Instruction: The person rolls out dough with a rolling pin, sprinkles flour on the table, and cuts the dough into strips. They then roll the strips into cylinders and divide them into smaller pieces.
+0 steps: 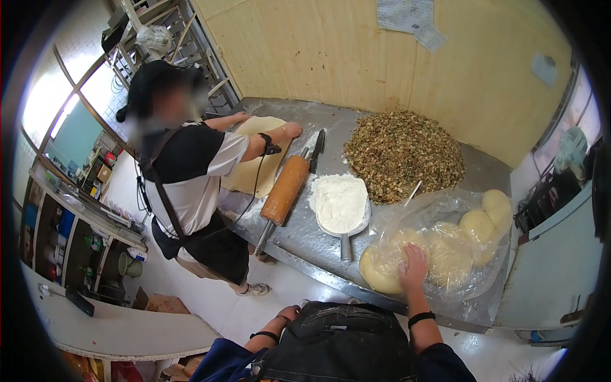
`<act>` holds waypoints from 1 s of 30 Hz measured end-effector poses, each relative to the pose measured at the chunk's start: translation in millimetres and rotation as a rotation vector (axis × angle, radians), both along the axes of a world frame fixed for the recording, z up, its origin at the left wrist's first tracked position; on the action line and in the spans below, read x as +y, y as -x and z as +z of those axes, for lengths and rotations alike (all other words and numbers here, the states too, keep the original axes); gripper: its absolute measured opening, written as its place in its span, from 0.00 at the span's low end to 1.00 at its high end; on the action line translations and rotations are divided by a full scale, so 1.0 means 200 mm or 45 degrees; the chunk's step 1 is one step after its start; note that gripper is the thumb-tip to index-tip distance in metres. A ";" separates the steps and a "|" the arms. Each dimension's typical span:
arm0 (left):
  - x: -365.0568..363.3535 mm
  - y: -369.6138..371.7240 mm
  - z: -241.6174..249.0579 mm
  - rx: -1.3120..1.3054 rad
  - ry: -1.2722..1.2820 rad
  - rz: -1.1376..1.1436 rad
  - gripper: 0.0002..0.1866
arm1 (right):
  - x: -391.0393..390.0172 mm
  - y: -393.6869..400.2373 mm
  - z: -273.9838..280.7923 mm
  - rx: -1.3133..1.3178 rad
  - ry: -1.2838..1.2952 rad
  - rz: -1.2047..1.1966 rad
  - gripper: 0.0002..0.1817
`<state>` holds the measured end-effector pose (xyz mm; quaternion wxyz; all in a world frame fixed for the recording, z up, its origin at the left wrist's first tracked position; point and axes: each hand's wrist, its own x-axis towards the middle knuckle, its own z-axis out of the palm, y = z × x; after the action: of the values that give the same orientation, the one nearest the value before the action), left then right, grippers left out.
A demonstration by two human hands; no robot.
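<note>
My right hand lies on a large dough ball at the table's front edge, its fingers stretched out over the clear plastic sheet that partly covers it. More dough balls sit to the right, several of them under the plastic. My left hand hangs low against the black apron; its fingers are mostly hidden. Left of the dough, a metal scoop is heaped with white flour.
Behind the plastic rises a big heap of chopped nut-like filling. A wooden rolling pin and a black-handled tool lie on the metal table. At the left, a co-worker has both hands on a flat dough sheet.
</note>
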<state>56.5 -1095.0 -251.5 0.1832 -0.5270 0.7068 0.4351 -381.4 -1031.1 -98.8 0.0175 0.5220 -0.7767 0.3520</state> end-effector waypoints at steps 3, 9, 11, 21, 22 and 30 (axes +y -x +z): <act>0.00 0.00 -0.01 -0.007 -0.006 -0.009 0.20 | 0.00 -0.01 0.01 0.006 0.002 -0.017 0.23; 0.00 0.00 -0.01 0.010 0.001 -0.034 0.20 | 0.00 0.00 0.01 0.023 0.004 -0.014 0.22; -0.01 0.00 0.00 0.013 0.004 -0.045 0.20 | 0.01 0.00 0.01 0.003 0.002 -0.008 0.22; -0.01 0.01 0.01 0.010 0.015 -0.062 0.20 | 0.01 0.00 0.01 0.031 0.012 0.009 0.23; -0.01 0.00 0.01 0.009 0.017 -0.071 0.20 | 0.01 0.00 0.01 0.033 0.010 0.008 0.23; -0.02 0.01 0.00 -0.006 0.005 -0.065 0.20 | 0.01 0.00 0.00 0.026 -0.005 -0.007 0.22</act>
<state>54.6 -1098.3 -251.2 0.1947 -0.5100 0.7204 0.4277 -382.2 -1029.9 -98.8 0.0252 0.5235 -0.7786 0.3450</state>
